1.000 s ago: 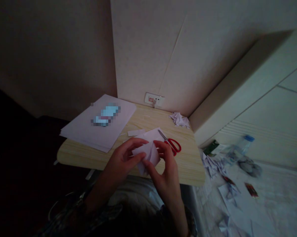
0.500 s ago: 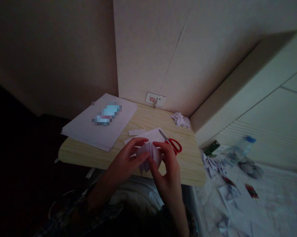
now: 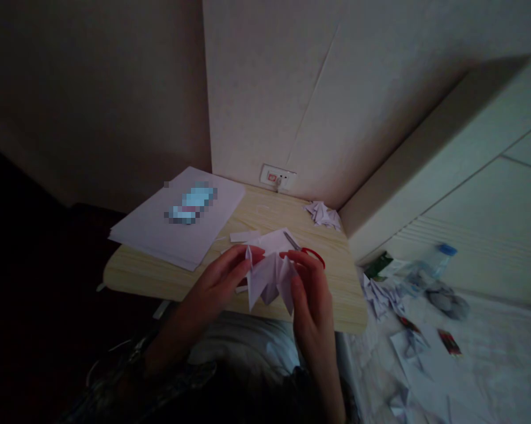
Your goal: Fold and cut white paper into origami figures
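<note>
Between my hands, above the near edge of the small table, is a folded sheet of white paper [image 3: 267,280] with pleats and pointed corners. My left hand [image 3: 227,271] pinches its left flap between thumb and fingers. On the opposite side my right hand [image 3: 312,288] grips the right flap, the thumb in front and the fingers behind. Red-handled scissors [image 3: 313,255] lie just beyond my right hand, which covers part of them. Under the scissor blades rests a flat piece of white paper [image 3: 276,240], with small paper strips [image 3: 243,237] to its left.
A stack of white sheets [image 3: 159,235] carries a blurred-out phone [image 3: 192,203] on the table [image 3: 265,209]. Folded paper pieces [image 3: 322,216] sit at the back right corner. On the bed [image 3: 504,347] are a blue-capped bottle [image 3: 437,262] and more folded paper [image 3: 380,297]. A wall socket [image 3: 278,177] holds a plug.
My hands have moved apart, the right one to the right. The folded paper, pressed together before, is now spread wider, and its pleats show.
</note>
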Available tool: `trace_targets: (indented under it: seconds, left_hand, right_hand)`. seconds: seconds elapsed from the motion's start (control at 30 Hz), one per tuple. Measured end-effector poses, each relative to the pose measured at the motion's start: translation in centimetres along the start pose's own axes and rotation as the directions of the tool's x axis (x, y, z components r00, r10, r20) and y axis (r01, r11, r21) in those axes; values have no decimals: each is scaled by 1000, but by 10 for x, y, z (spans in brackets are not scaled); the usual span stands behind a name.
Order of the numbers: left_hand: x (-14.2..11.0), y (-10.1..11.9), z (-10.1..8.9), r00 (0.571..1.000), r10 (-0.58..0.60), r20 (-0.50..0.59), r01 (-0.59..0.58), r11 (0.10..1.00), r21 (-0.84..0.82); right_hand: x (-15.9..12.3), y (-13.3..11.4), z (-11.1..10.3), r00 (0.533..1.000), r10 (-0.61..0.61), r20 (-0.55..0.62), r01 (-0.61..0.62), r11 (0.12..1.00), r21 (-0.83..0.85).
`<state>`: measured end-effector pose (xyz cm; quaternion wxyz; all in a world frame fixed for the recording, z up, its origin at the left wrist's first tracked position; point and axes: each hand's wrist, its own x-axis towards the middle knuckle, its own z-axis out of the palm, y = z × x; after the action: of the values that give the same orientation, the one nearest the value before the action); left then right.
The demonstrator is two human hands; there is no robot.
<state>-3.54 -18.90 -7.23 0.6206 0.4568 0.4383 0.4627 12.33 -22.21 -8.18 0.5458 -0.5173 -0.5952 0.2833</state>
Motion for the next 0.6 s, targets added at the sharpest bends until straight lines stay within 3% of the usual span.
trace_targets:
  seconds: [0.33,0.43,0.6]
  left_hand:
    - [-4,3,-3,997,-76,-14,73,989,-125]
    - [-1,0,-5,999,-43,-26,40,993,-108]
    - [4,-7,-6,998,25,51,-23,999,-31]
  right_hand:
    - [1,3,-6,1000,10,-20,-8,996,93]
    - [0,2,-7,998,58,-36,-54,993,102]
    - [-2,4,-9,988,133,-73,-117,975,188]
